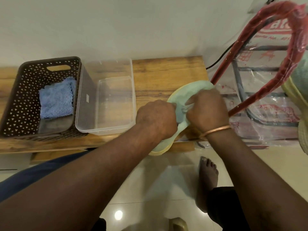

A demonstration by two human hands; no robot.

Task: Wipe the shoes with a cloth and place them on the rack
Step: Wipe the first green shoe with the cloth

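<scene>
We see grained wood on the bench (166, 72), clear smooth plastic in the tub (116, 100) at nine o'clock from the matt knit shoe (190, 90), and glossy floor tiles (150, 189).

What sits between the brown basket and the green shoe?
A clear plastic tub stands on the wooden bench between the basket and the shoe, seen in the head view.

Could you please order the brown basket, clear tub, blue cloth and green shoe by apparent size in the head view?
1. brown basket
2. clear tub, nearly as large
3. green shoe, unsure: left hand and right hand cover much of it
4. blue cloth
</scene>
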